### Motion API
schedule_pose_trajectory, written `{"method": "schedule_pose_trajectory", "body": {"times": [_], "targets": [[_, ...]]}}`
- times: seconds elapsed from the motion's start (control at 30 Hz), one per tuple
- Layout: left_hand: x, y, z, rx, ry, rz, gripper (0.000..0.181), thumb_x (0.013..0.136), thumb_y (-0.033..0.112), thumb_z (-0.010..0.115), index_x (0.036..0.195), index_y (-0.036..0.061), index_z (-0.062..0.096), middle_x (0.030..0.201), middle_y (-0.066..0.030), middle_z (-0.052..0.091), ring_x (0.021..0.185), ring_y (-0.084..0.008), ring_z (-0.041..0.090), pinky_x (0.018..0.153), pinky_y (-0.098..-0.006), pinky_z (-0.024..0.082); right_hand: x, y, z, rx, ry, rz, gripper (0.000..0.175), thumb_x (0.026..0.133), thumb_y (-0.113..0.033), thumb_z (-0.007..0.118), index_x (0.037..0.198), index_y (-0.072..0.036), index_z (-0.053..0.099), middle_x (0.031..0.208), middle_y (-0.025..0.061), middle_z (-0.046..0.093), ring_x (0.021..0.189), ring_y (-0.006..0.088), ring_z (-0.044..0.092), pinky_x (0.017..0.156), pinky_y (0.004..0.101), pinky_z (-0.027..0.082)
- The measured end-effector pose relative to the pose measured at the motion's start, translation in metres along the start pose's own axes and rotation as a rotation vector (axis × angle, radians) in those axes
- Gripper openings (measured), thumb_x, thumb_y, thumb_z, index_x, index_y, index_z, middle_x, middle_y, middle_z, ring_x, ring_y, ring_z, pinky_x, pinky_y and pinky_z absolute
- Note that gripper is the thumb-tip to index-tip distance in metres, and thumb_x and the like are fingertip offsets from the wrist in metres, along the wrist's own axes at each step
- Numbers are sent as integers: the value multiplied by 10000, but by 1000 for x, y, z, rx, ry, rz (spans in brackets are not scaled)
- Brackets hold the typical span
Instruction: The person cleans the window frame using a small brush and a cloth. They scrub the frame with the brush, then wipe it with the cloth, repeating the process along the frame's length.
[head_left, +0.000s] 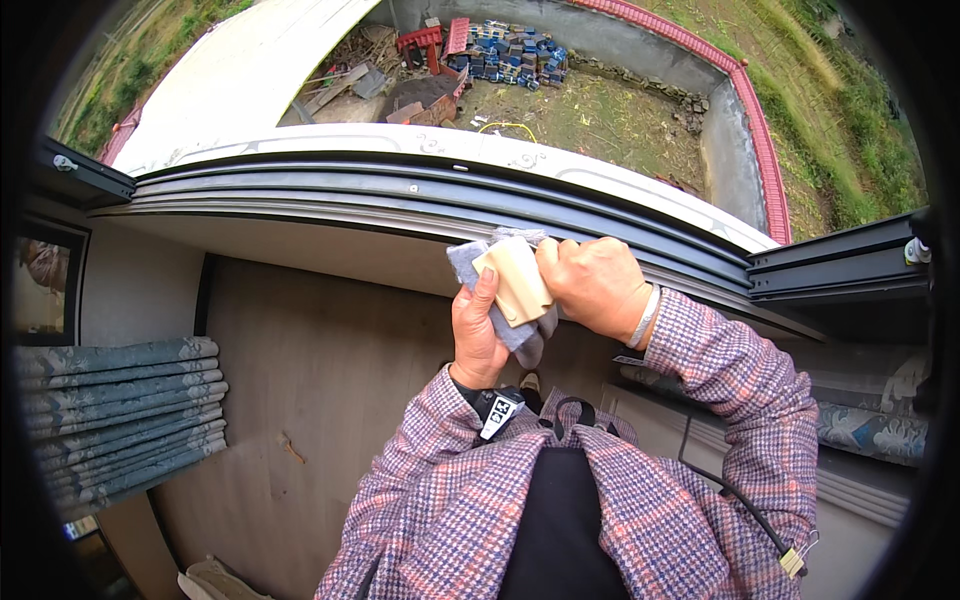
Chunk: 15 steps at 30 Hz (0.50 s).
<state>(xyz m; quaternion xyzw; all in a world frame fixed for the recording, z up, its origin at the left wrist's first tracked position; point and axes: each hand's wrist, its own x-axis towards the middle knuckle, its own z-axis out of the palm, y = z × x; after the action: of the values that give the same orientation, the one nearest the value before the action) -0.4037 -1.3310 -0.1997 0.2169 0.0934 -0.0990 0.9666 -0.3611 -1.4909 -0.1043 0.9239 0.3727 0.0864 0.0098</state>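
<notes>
My left hand holds a cream plastic block-shaped holder, its thumb lying along the near side. Grey fuzzy cloth sticks out from under the holder on the left and at the far end. Against the holder's right edge, my right hand is curled into a fist where the cloth meets its fingers; the inside of that grip is hidden. Both hands are just on the room side of a dark metal sliding-window track. A black strap with a white-faced device is on my left wrist.
A pale windowsill runs under the track. Sash frames stand at both ends. Gathered blue patterned curtains hang at left. A cable with a binder clip lies along my right sleeve. Outside, a walled yard holds stacked blue blocks.
</notes>
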Motion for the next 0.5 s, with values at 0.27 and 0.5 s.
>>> {"method": "schedule_pose_trajectory", "body": {"times": [0.27,0.5], "targets": [[2,-32,0,52,-34,-83,404,950,264,632,1245,1,547,1131,-93,659,1003,-204,661,904,-345,538,-30,5,-8,-29,-71,83,84,761,-116,601,764,-55,543,603,102,609,519,235,642,453,353,504],[7,46,-40,50,2,140,483,945,338,630,1258,-17,538,1146,-121,659,1019,-238,663,931,-380,533,44,-35,53,241,209,65,129,811,-158,581,824,-30,579,668,139,662,603,294,678,536,382,533]]}}
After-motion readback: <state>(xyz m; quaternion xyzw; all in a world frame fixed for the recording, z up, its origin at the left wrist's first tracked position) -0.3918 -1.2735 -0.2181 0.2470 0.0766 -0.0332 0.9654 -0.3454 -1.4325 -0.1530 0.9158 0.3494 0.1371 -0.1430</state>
